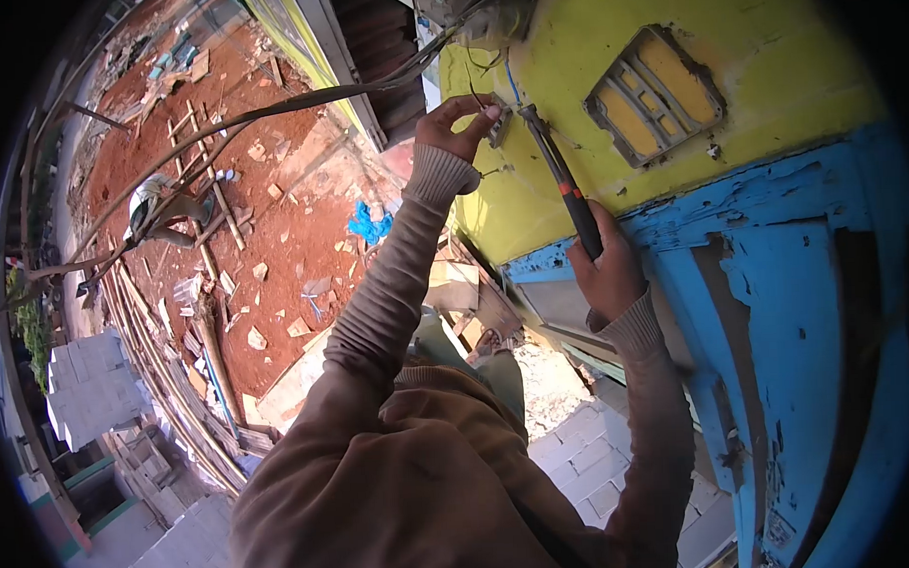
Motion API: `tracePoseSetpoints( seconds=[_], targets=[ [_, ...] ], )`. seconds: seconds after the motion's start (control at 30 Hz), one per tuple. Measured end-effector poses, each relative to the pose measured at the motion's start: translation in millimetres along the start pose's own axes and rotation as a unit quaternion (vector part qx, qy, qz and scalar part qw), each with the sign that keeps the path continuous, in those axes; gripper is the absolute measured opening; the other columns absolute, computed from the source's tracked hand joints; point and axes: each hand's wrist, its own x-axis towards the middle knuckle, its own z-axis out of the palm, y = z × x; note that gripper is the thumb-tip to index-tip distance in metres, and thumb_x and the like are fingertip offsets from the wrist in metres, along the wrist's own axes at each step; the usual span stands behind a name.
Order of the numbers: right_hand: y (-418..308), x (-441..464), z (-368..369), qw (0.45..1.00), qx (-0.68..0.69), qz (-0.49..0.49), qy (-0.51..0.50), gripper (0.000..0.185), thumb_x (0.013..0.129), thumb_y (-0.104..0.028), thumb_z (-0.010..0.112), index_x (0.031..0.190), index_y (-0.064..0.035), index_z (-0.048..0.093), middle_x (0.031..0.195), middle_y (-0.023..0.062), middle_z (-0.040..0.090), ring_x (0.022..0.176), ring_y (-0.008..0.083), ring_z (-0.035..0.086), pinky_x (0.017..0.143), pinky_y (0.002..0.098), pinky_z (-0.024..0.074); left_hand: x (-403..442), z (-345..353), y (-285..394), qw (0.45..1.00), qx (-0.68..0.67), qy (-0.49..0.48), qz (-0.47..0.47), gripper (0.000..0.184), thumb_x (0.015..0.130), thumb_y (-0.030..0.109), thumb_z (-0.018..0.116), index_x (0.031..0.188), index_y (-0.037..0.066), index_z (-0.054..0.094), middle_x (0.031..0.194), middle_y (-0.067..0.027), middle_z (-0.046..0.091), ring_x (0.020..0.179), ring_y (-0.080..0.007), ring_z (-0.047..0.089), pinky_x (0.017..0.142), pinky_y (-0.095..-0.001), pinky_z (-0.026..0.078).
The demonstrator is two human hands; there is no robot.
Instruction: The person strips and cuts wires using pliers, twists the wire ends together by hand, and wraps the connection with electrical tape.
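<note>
My right hand (pixel 611 268) is closed around the black handles, banded in red, of a pair of pliers (pixel 568 185). The tool's head points up along the yellow-green wall, close to a thin blue wire (pixel 512 80). Just left of the head, my left hand (pixel 457 129) pinches a small greyish piece (pixel 499 128) between thumb and fingertips, against the wall. What this piece is I cannot make out. A thin dark wire (pixel 472 80) sticks up beside my left fingers. Both sleeves are brown with ribbed cuffs.
A vent frame (pixel 658 95) sits in the wall on the right, above peeling blue woodwork (pixel 791 302). Thick dark cables (pixel 348 90) cross overhead. Far below, a person (pixel 167 209) bends over red soil near bamboo poles (pixel 205 253). Grey blocks (pixel 93 387) are stacked lower left.
</note>
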Motion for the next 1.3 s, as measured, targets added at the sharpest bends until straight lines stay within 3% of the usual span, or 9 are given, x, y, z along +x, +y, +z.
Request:
tracePoseSetpoints(
  seconds=[0.2,0.5,0.7,0.77,0.9,0.97,1.1,1.17,1.3],
  targets=[
    [-10,-2,2,0.999,0.007,0.031,-0.014,0.054,0.084,-0.011,0.06,0.134,0.0032,0.044,0.106,0.0247,0.06,0.093,0.0412,0.061,0.082,0.045,0.0492,13,-9,-26,0.985,-0.098,-0.133,-0.043,0.017,0.09,0.016,0.072,0.093,0.0,0.067,0.092,-0.0038,0.071,0.087,-0.0095,0.062,0.082,-0.0262,0.049],
    [-14,-1,5,0.999,-0.004,0.032,0.021,0.042,0.085,-0.008,0.056,0.126,0.0034,0.051,0.103,0.0239,0.062,0.093,0.0423,0.061,0.082,0.0458,0.0485,8,-3,-33,0.976,-0.183,-0.11,-0.039,0.012,0.091,0.012,0.069,0.091,0.0,0.066,0.093,-0.0048,0.07,0.087,-0.0119,0.062,0.083,-0.0267,0.048],
    [-11,1,-4,0.982,0.14,0.101,-0.074,0.036,0.087,-0.005,0.049,0.121,0.0046,0.055,0.086,0.0114,0.065,0.068,0.0217,0.063,0.067,0.0344,0.0506,8,1,-36,0.968,-0.233,-0.082,-0.038,0.01,0.09,0.007,0.069,0.094,-0.001,0.066,0.096,-0.007,0.07,0.088,-0.0135,0.064,0.083,-0.0277,0.051],
    [-5,3,-2,0.895,0.389,0.17,-0.138,0.035,0.087,-0.005,0.047,0.119,0.0055,0.056,0.085,0.0107,0.064,0.067,0.0154,0.06,0.062,0.0313,0.051,7,1,-36,0.97,-0.231,-0.067,-0.029,0.009,0.09,0.006,0.069,0.094,-0.001,0.066,0.096,-0.0074,0.07,0.088,-0.0135,0.064,0.081,-0.0272,0.051],
    [-9,10,-3,0.825,0.499,0.211,-0.158,0.039,0.085,-0.006,0.045,0.12,0.0101,0.052,0.088,0.0183,0.062,0.063,0.0197,0.059,0.054,0.0349,0.0524,7,2,-39,0.972,-0.227,-0.059,-0.016,0.01,0.091,0.006,0.069,0.095,-0.002,0.066,0.096,-0.0075,0.071,0.087,-0.0129,0.064,0.081,-0.0271,0.051],
    [-9,14,-7,0.684,0.647,0.224,-0.251,0.035,0.087,-0.007,0.057,0.12,0.0053,0.051,0.082,0.015,0.064,0.063,0.0211,0.063,0.052,0.0349,0.0553,6,3,-35,0.973,-0.223,-0.046,-0.03,0.01,0.091,0.007,0.069,0.094,-0.002,0.065,0.095,-0.0075,0.071,0.086,-0.0123,0.063,0.08,-0.027,0.051],
    [-1,12,8,0.714,0.638,0.135,-0.256,0.053,0.082,-0.008,0.073,0.126,0.0027,0.045,0.08,0.0143,0.065,0.059,0.0218,0.064,0.049,0.0337,0.0554,3,-1,-29,0.978,-0.201,-0.048,-0.032,0.011,0.091,0.008,0.07,0.091,-0.002,0.065,0.095,-0.0077,0.071,0.085,-0.0118,0.063,0.08,-0.0267,0.05],
    [-8,14,3,0.817,0.509,0.146,-0.229,0.071,0.073,-0.008,0.085,0.13,-0.0012,0.043,0.078,0.0114,0.064,0.058,0.0217,0.065,0.049,0.0322,0.0558,1,-2,-26,0.979,-0.194,-0.051,-0.033,0.011,0.09,0.008,0.07,0.09,-0.002,0.065,0.095,-0.0078,0.071,0.085,-0.0118,0.063,0.08,-0.0267,0.05],
    [-17,15,-3,0.887,0.383,0.188,-0.176,0.074,0.07,-0.004,0.085,0.13,-0.0033,0.043,0.073,0.0078,0.063,0.055,0.0177,0.063,0.05,0.0307,0.0548,1,-2,-24,0.98,-0.187,-0.052,-0.049,0.011,0.089,0.007,0.071,0.089,-0.003,0.065,0.094,-0.0079,0.071,0.086,-0.012,0.063,0.081,-0.027,0.05]
  ],
)
